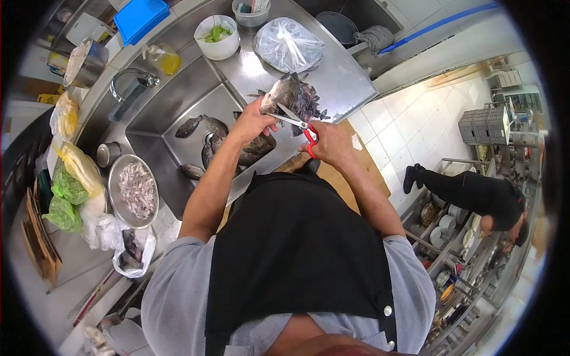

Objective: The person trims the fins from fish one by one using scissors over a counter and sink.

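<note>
My left hand [254, 123] grips a whole fish [280, 94] over the sink's right edge. In my right hand [331, 142] is a pair of scissors [310, 135] with red handles; the blades are apart and lie against the fish's underside. Just beyond, a dark pile of cut fins and scraps [307, 102] lies on the steel counter [347, 89]. Below my left forearm, several more fish [215, 126] rest in the sink [169, 133], some hidden by my arm.
A bowl of pale strips [138, 191] stands left of the sink, near the faucet [133, 83]. On the counter are a tied plastic bag [289, 44] and a white tub with greens [216, 37]. Another person [481, 199] bends by the shelves at right.
</note>
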